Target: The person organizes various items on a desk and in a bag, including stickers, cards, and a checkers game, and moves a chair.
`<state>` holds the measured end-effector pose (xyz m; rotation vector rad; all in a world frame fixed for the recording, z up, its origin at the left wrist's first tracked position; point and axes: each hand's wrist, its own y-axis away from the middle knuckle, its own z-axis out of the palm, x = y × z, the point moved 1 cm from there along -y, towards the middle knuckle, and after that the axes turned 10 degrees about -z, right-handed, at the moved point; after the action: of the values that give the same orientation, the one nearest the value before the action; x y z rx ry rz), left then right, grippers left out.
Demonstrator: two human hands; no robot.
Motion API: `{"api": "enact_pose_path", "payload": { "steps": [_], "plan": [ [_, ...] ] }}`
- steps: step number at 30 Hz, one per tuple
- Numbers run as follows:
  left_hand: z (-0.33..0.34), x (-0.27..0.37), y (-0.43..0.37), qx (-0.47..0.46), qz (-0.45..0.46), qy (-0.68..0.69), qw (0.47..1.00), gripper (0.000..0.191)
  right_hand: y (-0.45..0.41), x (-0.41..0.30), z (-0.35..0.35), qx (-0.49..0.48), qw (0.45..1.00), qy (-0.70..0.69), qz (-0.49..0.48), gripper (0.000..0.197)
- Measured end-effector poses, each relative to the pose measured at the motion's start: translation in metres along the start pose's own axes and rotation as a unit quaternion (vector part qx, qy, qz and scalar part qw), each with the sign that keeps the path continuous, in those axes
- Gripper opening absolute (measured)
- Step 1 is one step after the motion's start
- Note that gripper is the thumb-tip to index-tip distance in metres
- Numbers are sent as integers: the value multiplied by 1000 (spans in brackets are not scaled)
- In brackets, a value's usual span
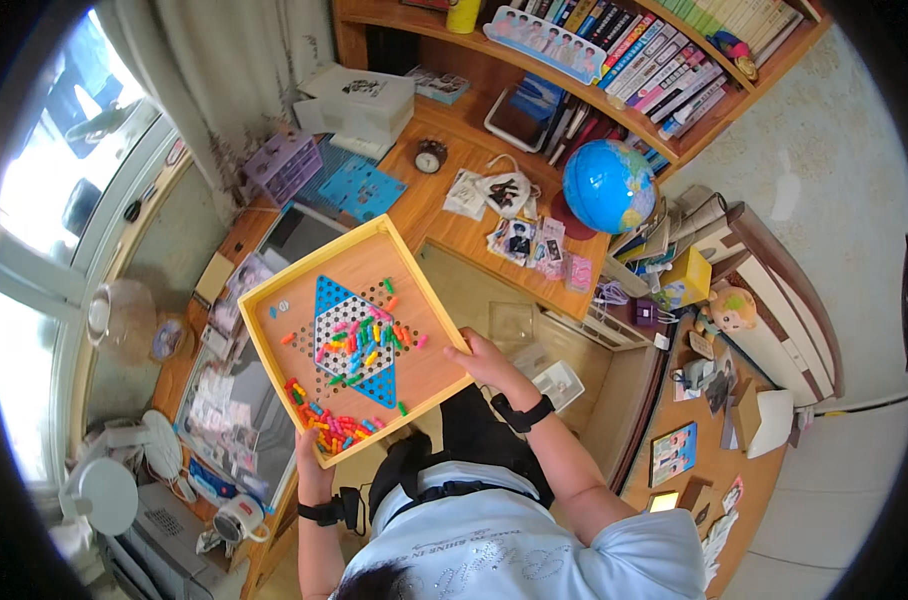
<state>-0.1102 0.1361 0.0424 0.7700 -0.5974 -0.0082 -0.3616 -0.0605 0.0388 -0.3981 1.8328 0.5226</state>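
A square wooden Chinese checkers board (424,375) with a raised yellow rim is held up in the air, tilted, in front of my body. My left hand (313,456) grips its near left corner. On the right side, my right hand (488,360) has its thumb over the rim. Many coloured plastic pegs (364,341) lie loose across the blue and white star in the middle. More pegs (338,431) are heaped in the corner by my left hand. A few single pegs are scattered on the bare wood. The fingers under the board are hidden.
Beyond the board is a wooden desk (413,195) with an alarm clock (429,156), a globe (610,186) and photo cards (520,240). A desk lamp (109,495) and white mug (238,517) stand at left. A framed picture (673,454) lies on the right-hand surface.
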Motion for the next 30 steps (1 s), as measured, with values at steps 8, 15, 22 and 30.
{"api": "enact_pose_path", "payload": {
  "steps": [8,15,22,30],
  "plan": [
    [73,17,-60,8,-12,22,1000,35,-89,0,-56,-11,998,-54,-28,36],
    [105,9,-76,20,49,34,998,46,-145,11,-85,-95,993,-74,-17,33],
    [116,-16,-70,57,78,91,991,48,-183,-11,-88,-206,977,-58,10,29],
    [89,-51,-59,121,114,138,976,48,-200,-6,-60,-264,963,-47,-6,31]
  ]
}}
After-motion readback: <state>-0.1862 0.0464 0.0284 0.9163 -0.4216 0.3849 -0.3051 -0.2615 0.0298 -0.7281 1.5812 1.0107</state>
